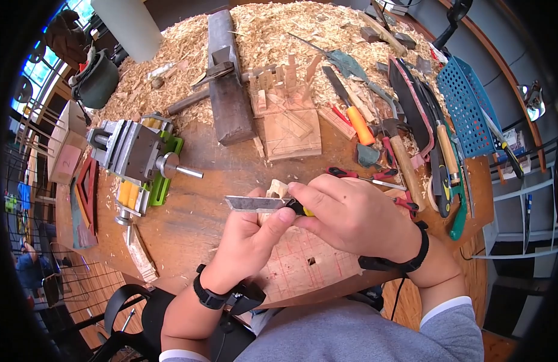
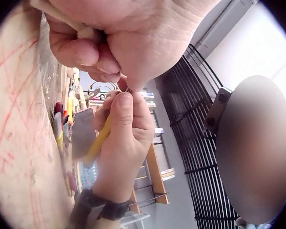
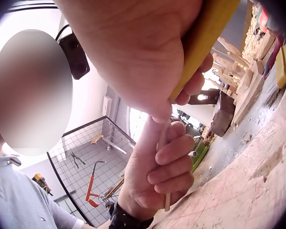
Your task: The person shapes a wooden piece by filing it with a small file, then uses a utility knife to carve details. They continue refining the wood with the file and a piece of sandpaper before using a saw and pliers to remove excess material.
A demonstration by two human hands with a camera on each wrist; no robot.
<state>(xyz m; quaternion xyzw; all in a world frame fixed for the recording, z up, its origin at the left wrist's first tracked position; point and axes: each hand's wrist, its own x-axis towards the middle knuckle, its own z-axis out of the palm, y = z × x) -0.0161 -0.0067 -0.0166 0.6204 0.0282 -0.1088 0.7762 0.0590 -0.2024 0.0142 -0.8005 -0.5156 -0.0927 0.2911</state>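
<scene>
In the head view, my left hand (image 1: 245,238) grips a small pale piece of wood (image 1: 278,187), its fingers curled round it. Part of that wood sticks out above the fist in the left wrist view as a slim stick (image 2: 57,12). My right hand (image 1: 357,211) holds a utility knife by its yellow handle (image 3: 207,43). The knife's wide blade (image 1: 251,204) points left, crossing over the left hand's fingers close to the wood. My left thumb lies right at the blade's base, near the right hand's fingertips. Much of the handle is hidden inside the right hand.
Under the hands lies a board marked with red lines (image 1: 309,265). A vise (image 1: 128,151) stands at left; a large wooden plane (image 1: 227,90) lies behind. Chisels, a hammer (image 1: 405,160) and a blue basket (image 1: 466,108) are at right. Wood shavings (image 1: 279,30) cover the back.
</scene>
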